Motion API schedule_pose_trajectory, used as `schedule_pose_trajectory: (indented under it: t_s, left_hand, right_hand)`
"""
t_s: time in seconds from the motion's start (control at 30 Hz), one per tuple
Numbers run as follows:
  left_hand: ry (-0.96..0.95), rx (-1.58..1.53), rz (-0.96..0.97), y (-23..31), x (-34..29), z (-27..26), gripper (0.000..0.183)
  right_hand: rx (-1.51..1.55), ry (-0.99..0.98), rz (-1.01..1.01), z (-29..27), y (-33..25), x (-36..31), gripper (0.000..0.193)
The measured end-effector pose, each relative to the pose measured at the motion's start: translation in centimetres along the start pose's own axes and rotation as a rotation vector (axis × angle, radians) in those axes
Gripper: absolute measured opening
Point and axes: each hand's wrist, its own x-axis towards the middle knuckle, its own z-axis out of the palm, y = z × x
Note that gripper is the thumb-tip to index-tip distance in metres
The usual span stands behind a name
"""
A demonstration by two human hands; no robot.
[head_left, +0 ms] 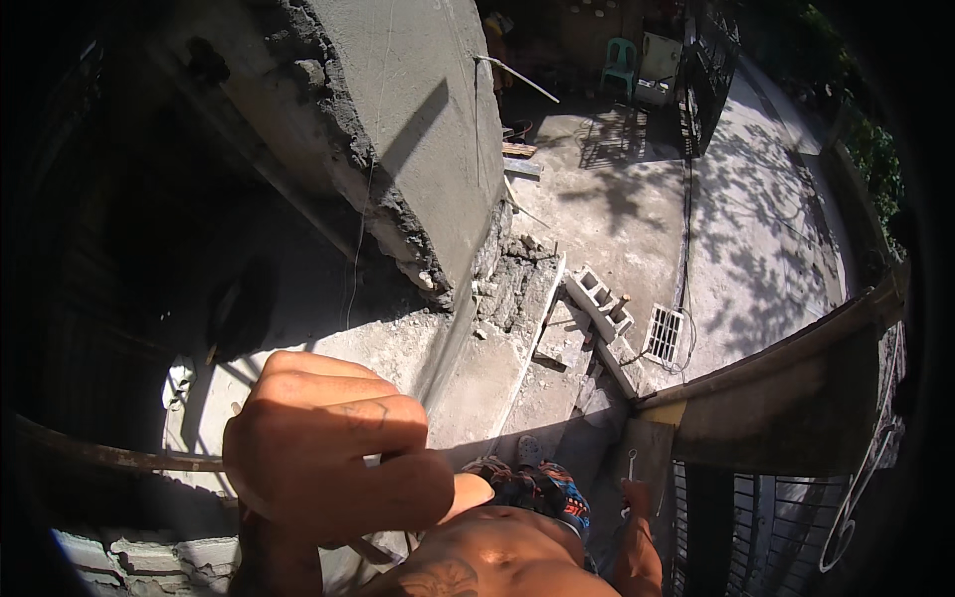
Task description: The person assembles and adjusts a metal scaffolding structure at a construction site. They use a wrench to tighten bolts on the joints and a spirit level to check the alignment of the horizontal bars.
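The ring-ended tool [631, 468] is silver-grey. The shorts [569, 497] carry a dark, orange and blue pattern. The plastered wall [428, 60] is grey with one darker band. The chair [619, 62] is green. Pale grey paving [741, 189] is dappled dark.

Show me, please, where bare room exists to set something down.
Bare concrete ground shows between the grey hollow concrete block and the green plastic chair. More lies on the pale, leaf-shadowed pavement right of the white rectangular grille. It is crowded between the grey plastered wall and the block, where broken grey rubble lies.
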Motion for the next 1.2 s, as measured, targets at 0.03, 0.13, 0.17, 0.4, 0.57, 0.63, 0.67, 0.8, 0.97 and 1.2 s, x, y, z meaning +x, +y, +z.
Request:
schedule_pose_trajectory:
  t_s: [0.03,0.13,0.17,0.4,0.57,0.63,0.67,0.8,0.97,1.2]
  left_hand:
    - [0.022,-0.027,-0.226,-1.4,-2.4,0.9,0.034]
    - [-0.088,0.026,-1.014,-6.5,-11.2,5.9,0.026]
    - [-0.126,0.125,-1.050,-7.3,-14.9,7.7,0.023]
    - [-0.078,-0.021,-1.542,-1.8,-41.2,28.0,0.020]
    - [-0.831,-0.216,-1.898,23.6,-50.4,46.2,0.025]
    - [-1.118,-0.439,-1.975,32.9,-49.1,51.5,0.024]
    - [-1.117,-0.599,-1.996,35.7,-48.3,53.3,0.025]
    - [-0.976,-1.001,-2.021,38.8,-44.4,56.2,0.028]
    - [-0.876,-1.217,-2.036,35.4,-44.6,55.1,0.034]
    - [-1.039,-0.749,-2.176,32.0,-38.6,58.0,0.033]
  right_hand:
    - [-0.004,-0.019,0.008,0.0,-0.8,0.5,0.041]
    - [-0.101,-0.139,-0.014,0.4,-4.0,2.5,0.032]
    - [-0.184,-0.140,0.014,-0.1,-4.8,2.7,0.028]
    - [-0.414,-0.269,-0.044,1.7,-17.2,2.4,0.030]
    - [-0.546,-0.287,-0.265,5.9,-24.5,-3.0,0.026]
    - [-0.618,-0.281,-0.339,7.4,-25.5,-5.5,0.025]
    - [-0.646,-0.288,-0.352,8.2,-25.8,-6.5,0.025]
    - [-0.856,-0.327,-0.410,11.0,-25.8,-8.5,0.025]
    - [-1.082,-0.478,-0.791,14.7,-27.3,-5.8,0.037]
    - [-1.284,-0.602,-0.978,22.1,-36.1,-1.0,0.042]
